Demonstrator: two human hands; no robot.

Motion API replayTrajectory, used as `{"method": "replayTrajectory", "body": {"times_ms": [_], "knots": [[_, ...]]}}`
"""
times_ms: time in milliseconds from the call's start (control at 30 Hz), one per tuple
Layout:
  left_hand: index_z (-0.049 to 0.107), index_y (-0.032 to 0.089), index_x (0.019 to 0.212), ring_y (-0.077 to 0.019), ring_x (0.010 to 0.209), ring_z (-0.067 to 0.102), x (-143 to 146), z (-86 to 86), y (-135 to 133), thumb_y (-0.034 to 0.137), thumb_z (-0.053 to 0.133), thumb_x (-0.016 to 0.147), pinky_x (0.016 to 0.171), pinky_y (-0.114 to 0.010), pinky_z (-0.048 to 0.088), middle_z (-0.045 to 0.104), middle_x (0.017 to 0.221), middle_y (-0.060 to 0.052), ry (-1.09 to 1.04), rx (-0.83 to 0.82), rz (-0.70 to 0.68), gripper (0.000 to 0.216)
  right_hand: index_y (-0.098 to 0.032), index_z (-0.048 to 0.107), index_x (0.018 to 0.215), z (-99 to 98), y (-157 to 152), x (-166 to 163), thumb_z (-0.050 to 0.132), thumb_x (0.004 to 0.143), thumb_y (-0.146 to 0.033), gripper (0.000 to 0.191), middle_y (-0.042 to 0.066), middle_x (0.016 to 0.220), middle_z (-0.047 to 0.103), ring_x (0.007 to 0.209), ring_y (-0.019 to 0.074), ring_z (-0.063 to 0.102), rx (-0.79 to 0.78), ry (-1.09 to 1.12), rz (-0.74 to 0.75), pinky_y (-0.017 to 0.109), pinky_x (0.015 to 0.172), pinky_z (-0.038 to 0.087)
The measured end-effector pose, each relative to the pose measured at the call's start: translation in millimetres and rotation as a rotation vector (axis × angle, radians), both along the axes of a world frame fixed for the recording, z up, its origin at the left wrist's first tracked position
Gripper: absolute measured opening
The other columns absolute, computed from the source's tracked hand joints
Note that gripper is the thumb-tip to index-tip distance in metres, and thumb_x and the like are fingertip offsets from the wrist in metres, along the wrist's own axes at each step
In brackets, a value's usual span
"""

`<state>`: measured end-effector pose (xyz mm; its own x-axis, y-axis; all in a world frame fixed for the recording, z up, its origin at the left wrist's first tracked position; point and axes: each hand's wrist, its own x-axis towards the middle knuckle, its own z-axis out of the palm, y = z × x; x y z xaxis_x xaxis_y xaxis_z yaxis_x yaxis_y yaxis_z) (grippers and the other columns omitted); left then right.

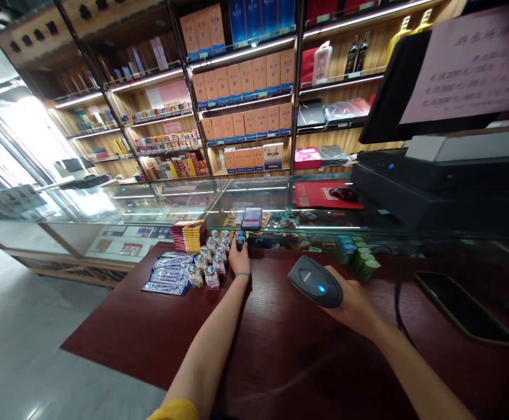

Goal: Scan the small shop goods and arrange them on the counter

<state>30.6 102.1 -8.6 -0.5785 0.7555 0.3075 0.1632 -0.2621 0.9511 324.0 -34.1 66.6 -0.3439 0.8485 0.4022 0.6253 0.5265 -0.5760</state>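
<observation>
My right hand (351, 300) grips a dark barcode scanner (313, 281), its blue light lit, above the brown tabletop (281, 350). Stretched far forward, my left hand (239, 261) is closed around a small blue container (240, 240) near the glass counter's front edge; its lower part is hidden by the fingers. Just left of that hand stand several small jars (212, 277) with silvery lids in rows. Beside the jars lie blue-and-white packets (167, 274), and behind them is a stack of red-and-yellow boxes (188, 235). Green and blue cylindrical containers (363, 262) stand beyond my right hand.
A phone (464, 306) lies at the right, with a black cable (398, 309) beside it. The glass display counter (219, 201) runs behind the tabletop. On it are a red mat (311, 195), a mouse (342, 193) and a monitor (390, 99). Stocked shelves (246, 105) line the wall.
</observation>
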Motion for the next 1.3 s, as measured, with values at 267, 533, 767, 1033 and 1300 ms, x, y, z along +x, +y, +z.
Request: {"method": "replayTrajectory", "body": {"times_ms": [267, 533, 767, 1033, 1300], "knots": [[0.061, 0.020, 0.140, -0.0245, 0.128, 0.063, -2, -6.7, 7, 0.018, 0.067, 0.090, 0.115, -0.036, 0.043, 0.067, 0.139, -0.010, 0.120, -0.075, 0.024, 0.051, -0.027, 0.053, 0.116, -2.4, 1, 2, 0.060, 0.081, -0.029, 0.036, 0.000, 0.077, 0.075, 0.067, 0.0253, 0.077, 0.037, -0.004, 0.005, 0.026, 0.057, 0.046], [0.048, 0.022, 0.152, -0.0270, 0.144, 0.049, -2, -6.8, 4, 0.021, 0.072, 0.086, 0.124, -0.041, 0.033, 0.052, 0.156, -0.011, 0.101, -0.010, 0.004, 0.070, -0.026, 0.052, 0.113, 1.2, 2, 3, 0.062, 0.077, -0.032, 0.038, 0.004, 0.081, 0.077, 0.075, 0.0284, 0.079, -0.016, -0.025, -0.059, 0.028, 0.061, 0.051], [0.051, 0.019, 0.147, -0.0303, 0.143, 0.046, 2, 3.0, -13, 0.027, 0.070, 0.089, 0.125, -0.049, 0.030, 0.054, 0.148, -0.017, 0.326, 0.183, 0.083, 0.061, -0.027, 0.058, 0.114, -5.8, 9, 12, 0.070, 0.075, -0.035, 0.042, 0.005, 0.086, 0.079, 0.081, 0.0296, 0.079, 0.000, 0.083, -0.159, 0.030, 0.066, 0.055], [0.054, 0.020, 0.141, -0.0292, 0.127, 0.054, 43, 16.1, -23, 0.038, 0.067, 0.093, 0.109, -0.049, 0.048, 0.055, 0.131, -0.016, 0.474, 0.375, 0.007, 0.053, -0.020, 0.064, 0.115, 12.6, 17, 54, 0.077, 0.076, -0.038, 0.045, 0.008, 0.094, 0.079, 0.084, 0.0260, 0.075, 0.095, 0.440, -0.354, 0.034, 0.074, 0.058], [0.058, 0.027, 0.139, -0.0230, 0.109, 0.062, 154, 15.9, -25, 0.027, 0.066, 0.093, 0.099, -0.043, 0.055, 0.056, 0.124, -0.011, 0.443, 0.300, -0.486, 0.047, -0.020, 0.065, 0.105, 24.1, 11, 111, 0.080, 0.079, -0.051, 0.042, -0.001, 0.064, 0.069, 0.041, 0.0141, 0.053, 0.052, 0.636, -0.480, 0.028, 0.044, 0.047]]}}
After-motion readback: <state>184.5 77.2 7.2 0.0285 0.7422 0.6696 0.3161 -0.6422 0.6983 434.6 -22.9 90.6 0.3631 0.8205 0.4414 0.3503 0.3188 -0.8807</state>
